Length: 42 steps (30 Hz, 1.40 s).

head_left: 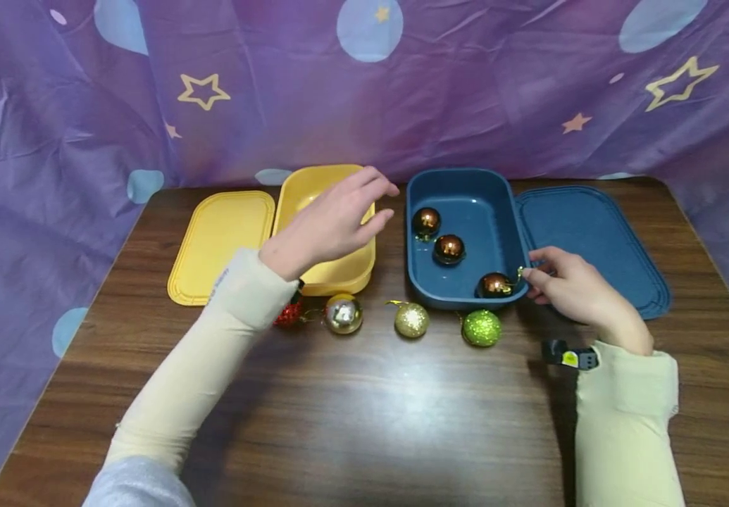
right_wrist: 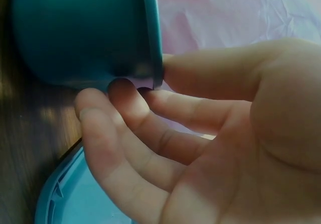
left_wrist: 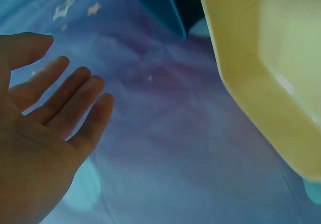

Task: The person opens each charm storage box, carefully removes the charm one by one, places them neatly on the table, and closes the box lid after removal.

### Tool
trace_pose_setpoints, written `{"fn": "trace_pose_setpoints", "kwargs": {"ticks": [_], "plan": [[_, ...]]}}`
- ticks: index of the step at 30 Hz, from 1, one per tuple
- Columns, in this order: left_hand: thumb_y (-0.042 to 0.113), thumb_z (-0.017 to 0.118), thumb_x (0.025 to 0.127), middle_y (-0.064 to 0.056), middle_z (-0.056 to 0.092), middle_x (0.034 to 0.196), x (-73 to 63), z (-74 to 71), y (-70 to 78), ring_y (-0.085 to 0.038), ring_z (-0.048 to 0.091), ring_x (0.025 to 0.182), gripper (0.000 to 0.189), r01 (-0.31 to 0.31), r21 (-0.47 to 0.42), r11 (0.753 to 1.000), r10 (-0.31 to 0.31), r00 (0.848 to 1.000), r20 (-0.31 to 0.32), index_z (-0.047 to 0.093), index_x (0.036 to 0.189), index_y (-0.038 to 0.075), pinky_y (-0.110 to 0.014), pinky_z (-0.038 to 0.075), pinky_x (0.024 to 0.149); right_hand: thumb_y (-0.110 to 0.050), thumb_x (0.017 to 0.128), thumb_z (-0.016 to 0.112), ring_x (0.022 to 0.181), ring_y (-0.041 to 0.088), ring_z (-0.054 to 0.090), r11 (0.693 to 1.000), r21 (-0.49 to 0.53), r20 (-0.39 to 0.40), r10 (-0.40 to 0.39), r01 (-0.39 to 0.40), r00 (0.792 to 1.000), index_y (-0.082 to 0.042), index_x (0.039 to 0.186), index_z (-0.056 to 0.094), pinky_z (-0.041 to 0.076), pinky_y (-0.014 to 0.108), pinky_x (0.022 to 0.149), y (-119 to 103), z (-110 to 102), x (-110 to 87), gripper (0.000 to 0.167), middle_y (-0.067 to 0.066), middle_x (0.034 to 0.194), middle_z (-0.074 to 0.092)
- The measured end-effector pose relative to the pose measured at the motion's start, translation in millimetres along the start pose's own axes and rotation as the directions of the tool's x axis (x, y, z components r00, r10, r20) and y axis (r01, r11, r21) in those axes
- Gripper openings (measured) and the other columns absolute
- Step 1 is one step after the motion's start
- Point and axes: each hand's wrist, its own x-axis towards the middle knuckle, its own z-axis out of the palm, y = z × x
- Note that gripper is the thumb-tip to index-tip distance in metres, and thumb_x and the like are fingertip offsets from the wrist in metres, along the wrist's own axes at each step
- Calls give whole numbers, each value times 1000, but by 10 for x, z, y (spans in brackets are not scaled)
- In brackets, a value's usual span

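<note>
My right hand (head_left: 570,285) is at the near right corner of the blue box (head_left: 465,304). In the right wrist view its thumb lies at the rim and the curled fingers (right_wrist: 135,118) are under it against the outer wall, pinching the box edge. Inside lie three shiny brown baubles, one of them (head_left: 494,284) in the near right corner with its gold string reaching up the rim beside my thumb. Above the yellow box (head_left: 339,287) hovers my left hand (head_left: 332,218), fingers loosely extended and holding nothing.
A row of baubles lies before the boxes: red (head_left: 289,313), silver (head_left: 343,314), gold glitter (head_left: 411,320) and green (head_left: 482,328). The yellow lid (head_left: 225,243) lies left, the blue lid (head_left: 592,232) right. Behind the wooden table hangs a purple cloth (head_left: 465,84).
</note>
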Motion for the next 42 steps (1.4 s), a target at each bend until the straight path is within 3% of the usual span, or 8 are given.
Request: {"fn": "trace_pose_setpoints", "kwargs": {"ticks": [5,12,19,24,28,31,37,42], "plan": [[18,53,97,-11,57,120,284,230,61,-24,56,106,31,-50,75,996,39,989,145,59,124,4,-36,47,95,-16,101,44,72,19,68,1000,3,-8,-5,5,1000,17,132,39,56,30,64,-21,19,-9,46,30,101,63],[21,55,96,-8,52,125,540,504,47,-24,53,111,36,-51,179,983,-5,953,302,55,129,9,-39,48,89,-17,101,45,71,17,68,1000,-3,-12,-17,17,1000,17,132,40,54,24,62,-36,27,-16,46,29,100,65],[22,56,95,-8,45,134,688,633,83,-23,48,116,40,3,259,966,-107,915,389,50,134,13,-40,43,94,-17,101,45,73,20,68,1000,-12,-18,-27,27,999,16,131,41,54,26,63,-37,17,-11,45,28,100,65],[22,54,96,-9,37,146,764,724,77,-25,41,130,53,47,288,956,-179,876,449,38,147,17,-46,35,106,-17,101,46,73,20,69,1000,-5,-16,-24,24,1000,15,132,42,54,26,63,-39,12,-13,45,28,100,65],[21,51,98,-9,23,158,798,797,63,-27,26,145,59,93,277,956,-222,846,485,27,152,20,-52,28,114,-18,101,46,73,21,68,1000,-9,-13,-29,29,1000,14,132,42,54,27,64,-42,4,-16,45,27,99,66],[19,49,98,-6,17,161,806,836,59,-27,22,147,60,124,259,958,-243,832,499,24,154,22,-54,30,113,-18,101,46,74,22,69,1000,-8,-7,-23,23,1000,14,133,42,54,27,64,-47,-2,-16,46,27,100,66],[16,48,98,-6,15,162,812,882,57,-29,28,145,59,126,246,961,-240,823,515,27,153,22,-47,39,110,-19,101,46,76,24,69,1000,-13,2,0,0,1000,14,133,41,54,30,66,-53,-17,-17,46,26,99,66],[14,53,95,-10,27,155,827,900,61,-28,37,137,56,89,252,964,-209,839,502,38,149,21,-42,45,105,-19,101,45,76,23,69,1000,-20,3,12,-12,1000,13,134,41,54,30,67,-38,-32,-25,46,25,99,67]]}}
